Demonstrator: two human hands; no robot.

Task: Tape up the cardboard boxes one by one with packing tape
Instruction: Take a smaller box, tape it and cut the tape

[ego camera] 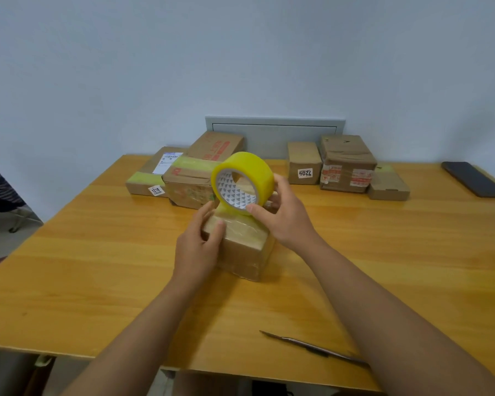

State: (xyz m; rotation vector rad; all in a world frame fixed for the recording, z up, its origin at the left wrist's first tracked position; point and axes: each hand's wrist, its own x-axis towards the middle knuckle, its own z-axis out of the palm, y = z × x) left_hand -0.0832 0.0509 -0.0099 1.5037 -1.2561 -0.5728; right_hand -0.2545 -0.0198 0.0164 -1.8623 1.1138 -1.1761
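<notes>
Knife (315, 347): nearest me, thin utility blade lying flat on the counter (97, 267) by the near edge, just beside my right forearm, untouched.
Left hand (199, 247): mine, fingers curled over the left end of the small box (242, 248), thumb pressing its top; holds it steady.
Right hand (283, 215): mine, gripping the tape roll (245, 178), thumb on the near rim, fingers round the far side.
Hands overall: apart, each clamped on its own thing, close together over the same box.
Tape roll: yellow, white patterned core, standing on edge and tilted, raised above the far end of the small box; a short yellow strip runs down from it onto the box top.
Small box: brown cardboard, mid-counter in front of me, glossy tape already across the top and sides.
Left stack (189, 170): several cardboard boxes at the far edge against the wall, yellow tape bands, one sticker reading 1218.
Right group (346, 164): three more boxes at the far edge, one sticker 7204, one with red-printed tape.
Phone (475, 180): dark, flat, far right of the counter, well apart from the boxes.
</notes>
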